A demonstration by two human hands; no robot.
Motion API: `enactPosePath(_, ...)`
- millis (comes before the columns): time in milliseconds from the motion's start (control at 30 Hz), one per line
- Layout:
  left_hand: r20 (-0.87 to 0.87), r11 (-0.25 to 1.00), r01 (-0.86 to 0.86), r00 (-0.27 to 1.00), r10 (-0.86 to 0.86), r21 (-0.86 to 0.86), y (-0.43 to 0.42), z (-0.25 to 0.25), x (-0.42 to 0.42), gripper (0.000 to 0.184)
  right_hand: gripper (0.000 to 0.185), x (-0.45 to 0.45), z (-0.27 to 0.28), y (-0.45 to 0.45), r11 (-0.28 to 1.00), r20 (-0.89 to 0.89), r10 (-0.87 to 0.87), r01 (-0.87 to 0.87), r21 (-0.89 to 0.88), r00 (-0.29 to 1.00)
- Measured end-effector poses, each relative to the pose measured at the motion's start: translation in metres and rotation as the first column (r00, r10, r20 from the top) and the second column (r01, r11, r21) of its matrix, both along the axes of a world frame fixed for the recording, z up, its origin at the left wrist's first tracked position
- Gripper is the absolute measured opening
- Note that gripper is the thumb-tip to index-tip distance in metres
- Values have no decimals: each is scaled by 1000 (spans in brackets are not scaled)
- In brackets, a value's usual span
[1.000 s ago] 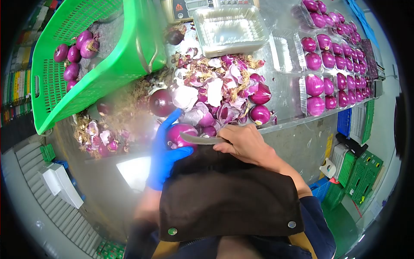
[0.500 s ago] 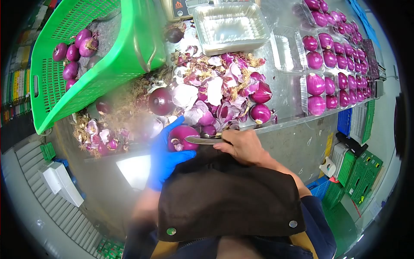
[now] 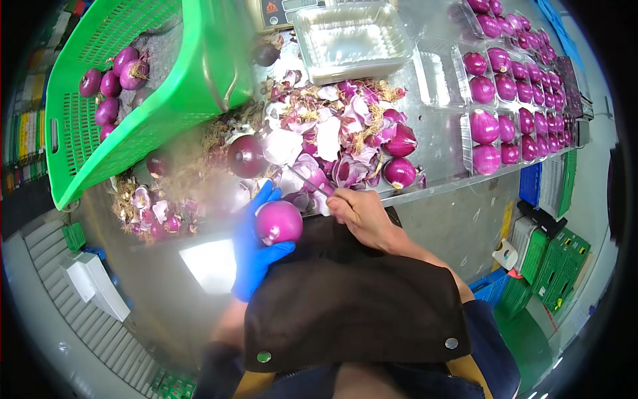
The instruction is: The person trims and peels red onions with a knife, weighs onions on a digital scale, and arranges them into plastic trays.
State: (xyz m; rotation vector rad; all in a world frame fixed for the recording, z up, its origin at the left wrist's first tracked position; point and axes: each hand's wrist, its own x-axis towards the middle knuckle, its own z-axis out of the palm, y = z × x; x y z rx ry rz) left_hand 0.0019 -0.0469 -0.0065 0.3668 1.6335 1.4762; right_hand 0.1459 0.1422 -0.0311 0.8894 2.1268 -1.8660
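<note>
My left hand (image 3: pixel 251 256), in a blue glove, is closed around a smooth peeled red onion (image 3: pixel 279 222) in front of the table's edge. My bare right hand (image 3: pixel 361 216) grips a small knife (image 3: pixel 307 181), whose blade points up and left over the peelings, apart from the onion. Just beyond both hands lies a heap of onion skins and root ends (image 3: pixel 332 136). At the heap's right side sit two red onions, one (image 3: pixel 400 173) in front of the other (image 3: pixel 401 141). A darker onion (image 3: pixel 246 157) rests to the left of the heap.
A tilted green crate (image 3: pixel 199 73) holding several onions stands at the left. Stacked clear trays (image 3: pixel 352 43) sit before a scale (image 3: pixel 272 14). Packed onion trays (image 3: pixel 484 126) line the table's right side. More peelings (image 3: pixel 159 213) lie at the left edge.
The knife has come away from the onion and swung up over the peelings. My left hand has turned the onion, and a smooth side now faces up.
</note>
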Motion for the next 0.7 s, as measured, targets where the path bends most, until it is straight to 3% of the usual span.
enactPosePath(100, -80, 997, 40, 996, -34, 73, 14, 11, -7, 111, 35, -15, 3, -4, 995, -183, -94, 97, 8, 979)
enactPosePath(133, -112, 994, 52, 993, -41, 92, 20, 16, -6, 111, 40, -20, 2, -5, 986, -247, -147, 122, -115, 958)
enactPosePath(233, -208, 990, 58, 978, -31, 127, 26, 9, -5, 112, 48, -35, 33, 8, 827, -42, -123, 79, -557, 992)
enactPosePath(300, -256, 996, 25, 967, -2, 88, 25, 5, -3, 112, 55, -39, 36, 9, 795, -92, -206, 112, -596, 974)
enactPosePath(400, 37, 991, -82, 996, 79, 103, 39, 18, 5, 105, 58, -39, 26, -2, 863, -246, -276, 126, -489, 929)
enactPosePath(467, 221, 982, -182, 961, 166, 56, 40, 18, 5, 99, 58, -37, 26, 0, 922, -276, -202, 87, -376, 940)
enactPosePath(500, 191, 987, -157, 970, 148, 35, 39, 20, 4, 98, 58, -35, 25, 1, 946, -286, -162, 66, -319, 944)
enactPosePath(567, 134, 994, -106, 985, 106, -6, 39, 26, 2, 94, 61, -30, 26, 11, 1000, -332, -14, 12, -6, 943)
enactPosePath(667, -184, 998, -32, 983, 22, -56, 35, 16, 1, 92, 69, -28, 29, 18, 898, -315, 217, -63, 435, 924)
enactPosePath(700, -191, 998, -29, 981, 16, -64, 35, 14, 1, 92, 69, -29, 35, 18, 877, -260, 267, -122, 465, 928)
